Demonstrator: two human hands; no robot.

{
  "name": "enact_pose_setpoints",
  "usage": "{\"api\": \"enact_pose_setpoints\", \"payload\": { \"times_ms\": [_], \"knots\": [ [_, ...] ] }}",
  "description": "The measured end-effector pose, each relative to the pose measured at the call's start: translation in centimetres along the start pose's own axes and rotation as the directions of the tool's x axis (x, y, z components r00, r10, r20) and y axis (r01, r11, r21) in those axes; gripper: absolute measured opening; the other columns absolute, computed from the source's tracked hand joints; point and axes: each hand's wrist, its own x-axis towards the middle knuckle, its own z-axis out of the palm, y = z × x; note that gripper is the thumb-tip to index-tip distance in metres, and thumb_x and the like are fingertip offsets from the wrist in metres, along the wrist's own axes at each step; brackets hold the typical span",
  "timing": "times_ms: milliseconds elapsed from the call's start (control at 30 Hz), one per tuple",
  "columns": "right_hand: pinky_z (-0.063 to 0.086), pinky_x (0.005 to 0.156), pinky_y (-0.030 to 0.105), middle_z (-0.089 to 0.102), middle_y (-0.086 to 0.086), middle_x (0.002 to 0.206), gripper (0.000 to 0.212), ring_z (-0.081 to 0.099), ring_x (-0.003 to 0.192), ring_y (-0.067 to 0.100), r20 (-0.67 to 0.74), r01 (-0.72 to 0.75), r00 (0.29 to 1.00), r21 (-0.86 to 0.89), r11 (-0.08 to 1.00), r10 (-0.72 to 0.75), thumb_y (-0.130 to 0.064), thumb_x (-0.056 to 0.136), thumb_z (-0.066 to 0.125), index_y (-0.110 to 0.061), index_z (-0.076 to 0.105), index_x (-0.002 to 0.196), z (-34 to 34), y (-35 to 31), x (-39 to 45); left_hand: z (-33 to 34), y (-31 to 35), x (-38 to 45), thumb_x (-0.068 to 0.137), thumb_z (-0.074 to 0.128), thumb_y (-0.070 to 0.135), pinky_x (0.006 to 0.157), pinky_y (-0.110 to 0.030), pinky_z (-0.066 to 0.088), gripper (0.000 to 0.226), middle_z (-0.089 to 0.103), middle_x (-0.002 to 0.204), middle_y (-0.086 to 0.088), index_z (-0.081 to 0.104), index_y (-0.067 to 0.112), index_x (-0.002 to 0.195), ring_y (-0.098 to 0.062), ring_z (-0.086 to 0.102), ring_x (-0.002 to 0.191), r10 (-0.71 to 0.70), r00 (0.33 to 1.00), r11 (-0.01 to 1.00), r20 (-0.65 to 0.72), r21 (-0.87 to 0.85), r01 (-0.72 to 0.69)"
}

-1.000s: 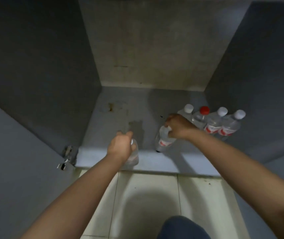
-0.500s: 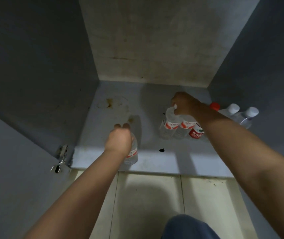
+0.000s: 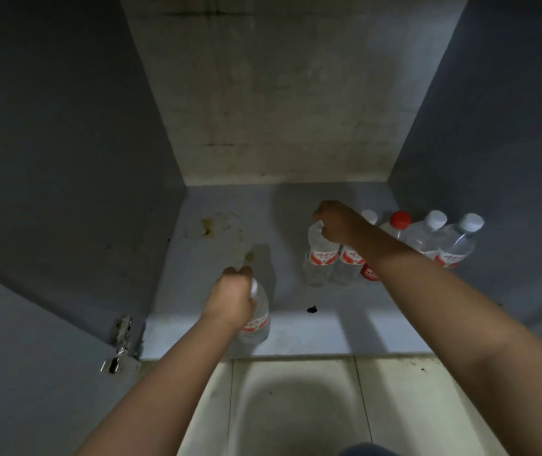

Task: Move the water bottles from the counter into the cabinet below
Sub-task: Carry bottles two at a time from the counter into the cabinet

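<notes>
I look into an open grey cabinet, with its floor (image 3: pixel 230 245) below me. My left hand (image 3: pixel 231 297) grips the neck of a clear water bottle (image 3: pixel 256 324) with a red label, upright near the cabinet's front edge. My right hand (image 3: pixel 338 222) holds the top of another clear bottle (image 3: pixel 319 258), standing at the left end of a row. That row runs along the right side: a white-capped bottle (image 3: pixel 348 258), a red-capped bottle (image 3: pixel 399 220) and two more white-capped ones (image 3: pixel 427 238) (image 3: pixel 458 245). My right forearm hides part of the row.
The cabinet's left wall (image 3: pixel 65 159), right wall (image 3: pixel 493 143) and stained back panel (image 3: pixel 279 110) close the space. A metal door hinge (image 3: pixel 120 343) sits at the lower left. Brown stains (image 3: pixel 208 227) and a dark spot (image 3: pixel 311 310) mark the floor. Pale floor tiles (image 3: pixel 295 406) lie in front.
My right hand carried its bottle back and to the right, setting it upright beside the row. My left hand and its bottle stayed near the front edge.
</notes>
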Motion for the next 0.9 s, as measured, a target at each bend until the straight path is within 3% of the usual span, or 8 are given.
{"api": "enact_pose_setpoints", "payload": {
  "times_ms": [200,367,567,900],
  "knots": [
    [0.007,0.118,0.026,0.006,0.015,0.159,0.058,0.011,0.148,0.025,-0.007,0.018,1.000,-0.019,1.000,-0.018,-0.001,0.098,0.034,-0.001,0.004,0.148,1.1,0.9,-0.9,-1.4,1.3,1.8,0.093,0.054,0.032,0.093,-0.031,0.046,0.042,0.054,0.126,-0.015,0.046,0.009,0.127,-0.030,0.055,0.117,0.034,0.999,0.999,-0.012,-0.033,-0.035],
    [0.027,0.111,0.026,0.025,0.016,0.154,0.056,0.032,0.141,0.023,-0.046,0.004,0.999,0.044,0.999,-0.002,-0.001,0.096,0.042,0.001,0.016,0.146,0.9,1.4,-0.6,-2.0,3.5,5.3,0.094,0.054,0.026,0.094,-0.033,0.045,0.038,0.056,0.128,-0.019,0.048,0.003,0.122,-0.032,0.054,0.120,0.066,0.995,0.992,-0.081,-0.099,-0.074],
    [0.021,0.114,0.024,0.022,0.012,0.157,0.058,0.027,0.143,0.024,-0.064,0.027,0.998,0.092,0.995,-0.021,-0.002,0.096,0.041,-0.005,0.015,0.148,1.9,1.6,0.0,-1.9,5.7,8.8,0.095,0.052,0.024,0.095,-0.032,0.043,0.038,0.054,0.130,-0.020,0.046,0.001,0.125,-0.032,0.053,0.121,0.088,0.990,0.992,-0.114,-0.084,-0.097],
    [0.034,0.107,0.031,0.037,0.019,0.145,0.054,0.040,0.133,0.030,-0.045,0.019,0.999,0.099,0.995,-0.015,0.001,0.092,0.048,0.000,0.026,0.142,1.9,1.7,0.2,-2.3,7.4,11.4,0.093,0.055,0.018,0.097,-0.032,0.043,0.038,0.055,0.130,-0.019,0.048,0.001,0.126,-0.031,0.051,0.122,0.223,0.972,0.974,-0.074,-0.022,-0.226]
  ]
}}
